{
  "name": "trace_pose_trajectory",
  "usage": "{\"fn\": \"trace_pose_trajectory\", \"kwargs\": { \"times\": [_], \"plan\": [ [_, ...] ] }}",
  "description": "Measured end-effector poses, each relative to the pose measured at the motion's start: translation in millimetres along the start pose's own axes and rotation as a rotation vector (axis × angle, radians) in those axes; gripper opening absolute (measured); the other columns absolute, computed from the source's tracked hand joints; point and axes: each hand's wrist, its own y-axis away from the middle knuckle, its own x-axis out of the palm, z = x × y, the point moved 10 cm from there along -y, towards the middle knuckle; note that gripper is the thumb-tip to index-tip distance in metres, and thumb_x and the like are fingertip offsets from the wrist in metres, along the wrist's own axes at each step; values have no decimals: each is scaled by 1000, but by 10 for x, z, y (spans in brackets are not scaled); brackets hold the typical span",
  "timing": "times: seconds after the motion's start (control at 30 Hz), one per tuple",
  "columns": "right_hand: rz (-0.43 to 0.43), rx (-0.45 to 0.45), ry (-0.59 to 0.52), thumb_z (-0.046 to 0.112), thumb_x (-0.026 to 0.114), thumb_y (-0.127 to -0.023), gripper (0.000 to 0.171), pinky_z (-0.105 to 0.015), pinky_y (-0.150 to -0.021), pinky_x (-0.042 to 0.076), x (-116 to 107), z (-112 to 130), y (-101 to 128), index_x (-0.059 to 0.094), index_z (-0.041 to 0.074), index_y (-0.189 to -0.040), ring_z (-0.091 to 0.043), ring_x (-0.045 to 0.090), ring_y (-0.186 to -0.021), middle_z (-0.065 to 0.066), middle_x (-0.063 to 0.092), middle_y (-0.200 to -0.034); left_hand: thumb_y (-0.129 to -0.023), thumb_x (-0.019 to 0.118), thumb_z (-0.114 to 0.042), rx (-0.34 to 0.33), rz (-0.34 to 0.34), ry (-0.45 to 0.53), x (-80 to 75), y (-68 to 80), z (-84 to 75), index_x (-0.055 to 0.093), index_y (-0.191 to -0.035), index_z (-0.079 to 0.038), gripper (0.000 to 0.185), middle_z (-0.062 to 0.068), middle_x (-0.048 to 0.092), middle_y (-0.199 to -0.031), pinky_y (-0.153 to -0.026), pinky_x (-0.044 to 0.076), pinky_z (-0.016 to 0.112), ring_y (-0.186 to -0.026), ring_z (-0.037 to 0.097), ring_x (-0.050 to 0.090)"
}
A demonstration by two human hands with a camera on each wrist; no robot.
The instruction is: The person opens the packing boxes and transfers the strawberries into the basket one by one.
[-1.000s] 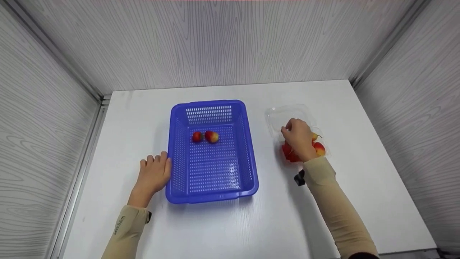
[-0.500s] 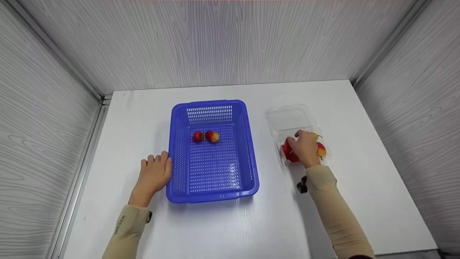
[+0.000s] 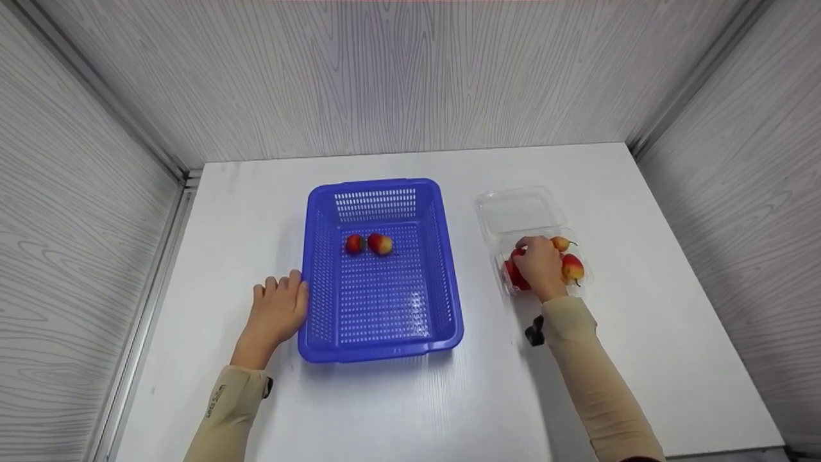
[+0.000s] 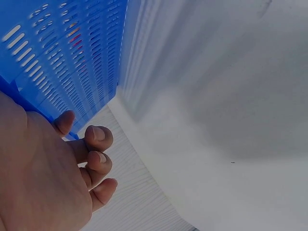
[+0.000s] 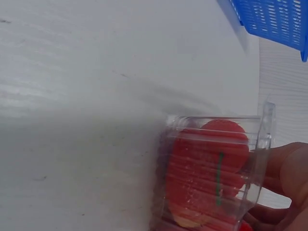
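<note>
A blue slotted basket stands mid-table with two small red-yellow fruits on its floor. My left hand lies flat on the table, thumb against the basket's left wall, its fingers loosely bent and holding nothing. To the right sits a clear plastic clamshell box with its lid folded back. My right hand reaches into it, fingers curled down over red fruits. A red fruit shows through the box wall. Whether the fingers grip one is hidden.
The white table is boxed in by grey wood-grain panels at the back, left and right. A small black device hangs at my right wrist.
My right hand has come down from the lid end of the clear box onto the fruits in its base. The left hand and the basket have stayed put.
</note>
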Motion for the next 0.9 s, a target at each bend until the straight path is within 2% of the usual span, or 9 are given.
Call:
{"fn": "trace_pose_trajectory", "kwargs": {
  "times": [0.17, 0.33, 0.53, 0.9],
  "plan": [
    [42, 14, -4, 14, 61, -95, 27, -52, -94, 49, 56, 5, -1, 64, 3, -119, -36, 56, -105, -19, 60, -121, -106, 29, -24, 7, -8, 0, -4, 2, -9, 43, -108, 0, 28, 18, 51, -88, -80, 29, 54, -86, 38, 42],
    [16, -20, 18, 15, 61, -95, 24, -50, -92, 50, 66, 29, -26, 68, 1, -114, -37, 60, -98, -20, 65, -116, -106, 29, -23, 25, -28, -15, -7, -6, -24, 43, -105, -1, 27, 16, 51, -85, -77, 29, 53, -84, 37, 42],
    [56, -1, -33, 13, 62, -94, 24, -46, -90, 51, 115, 11, -43, 65, 1, -115, -34, 58, -99, -20, 63, -115, -106, 30, -23, 34, -47, -19, -37, 3, -39, 44, -105, -1, 27, 16, 50, -83, -75, 29, 52, -81, 37, 42],
    [42, -10, -71, 14, 69, -90, 24, -46, -88, 51, 123, 2, -44, 63, 2, -110, -33, 56, -98, -18, 63, -109, -106, 28, -24, 21, -24, -7, -11, 4, -16, 44, -111, 0, 30, 18, 51, -87, -79, 29, 54, -86, 39, 43]
  ]
}}
